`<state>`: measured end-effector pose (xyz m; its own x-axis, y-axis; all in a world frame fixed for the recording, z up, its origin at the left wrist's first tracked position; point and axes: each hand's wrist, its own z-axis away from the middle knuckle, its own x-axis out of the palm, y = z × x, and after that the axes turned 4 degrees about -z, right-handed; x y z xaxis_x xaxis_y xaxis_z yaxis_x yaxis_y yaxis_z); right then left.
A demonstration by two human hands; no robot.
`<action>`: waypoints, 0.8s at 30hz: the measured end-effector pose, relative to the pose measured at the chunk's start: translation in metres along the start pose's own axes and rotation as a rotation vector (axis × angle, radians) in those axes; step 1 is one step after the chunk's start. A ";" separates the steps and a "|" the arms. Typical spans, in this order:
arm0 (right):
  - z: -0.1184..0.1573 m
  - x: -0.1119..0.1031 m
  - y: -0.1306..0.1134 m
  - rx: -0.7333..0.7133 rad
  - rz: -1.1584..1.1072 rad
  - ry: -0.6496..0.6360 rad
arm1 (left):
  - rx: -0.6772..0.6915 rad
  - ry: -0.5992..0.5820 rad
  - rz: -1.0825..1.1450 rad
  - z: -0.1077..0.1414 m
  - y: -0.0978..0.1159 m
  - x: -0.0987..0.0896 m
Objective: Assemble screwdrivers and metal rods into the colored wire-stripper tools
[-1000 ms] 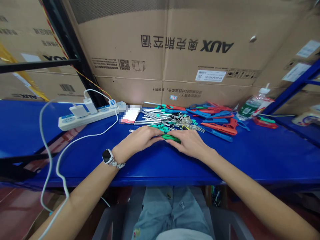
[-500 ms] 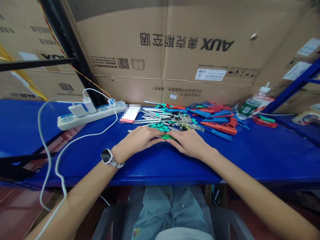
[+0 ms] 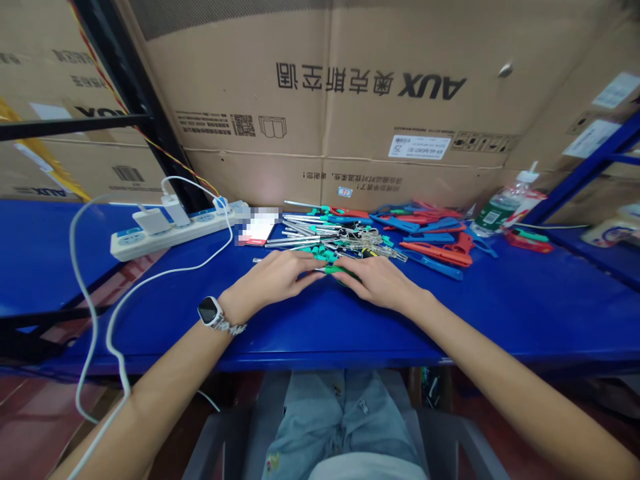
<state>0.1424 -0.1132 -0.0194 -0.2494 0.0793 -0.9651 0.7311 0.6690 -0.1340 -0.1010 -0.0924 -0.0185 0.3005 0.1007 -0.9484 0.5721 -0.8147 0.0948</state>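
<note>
Just above the front of the blue table, my left hand [image 3: 280, 275] and my right hand [image 3: 377, 280] meet with fingertips closed on one slim piece, a green part with a thin metal rod [image 3: 329, 270]. The left fingers pinch its rod end; the right fingers wrap the green end, hiding most of it. Right behind the hands lies a heap of metal rods [image 3: 305, 230] with green fittings [image 3: 323, 253] and clear plastic pieces [image 3: 370, 239]. To the right are red gun-shaped casings [image 3: 440, 253] and blue casings [image 3: 433, 267], like parts of long-nosed lighters.
A white power strip [image 3: 175, 230] with chargers and trailing white cables [image 3: 117, 313] lies left. A white-and-red card [image 3: 261, 229] is beside the rods. A bottle with a green label [image 3: 495, 215] stands at right. A large cardboard box [image 3: 350, 133] closes off the back.
My hands have drawn slightly apart, and a short stretch of metal rod now shows between the fingertips. The view has shifted a little.
</note>
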 end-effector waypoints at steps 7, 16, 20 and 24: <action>0.001 0.003 -0.004 -0.010 0.104 0.011 | -0.023 -0.046 0.009 -0.002 0.001 0.007; 0.001 0.007 -0.008 -0.013 0.194 0.010 | -0.151 -0.092 0.102 -0.001 0.005 0.000; 0.001 0.007 -0.010 -0.006 0.215 0.003 | -0.117 -0.090 0.151 -0.003 0.005 -0.001; -0.001 0.008 -0.011 -0.009 0.231 -0.002 | -0.154 -0.102 0.182 -0.006 0.004 0.000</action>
<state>0.1322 -0.1195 -0.0251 -0.0748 0.2292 -0.9705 0.7630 0.6397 0.0922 -0.0947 -0.0924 -0.0160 0.3350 -0.1046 -0.9364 0.6277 -0.7164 0.3046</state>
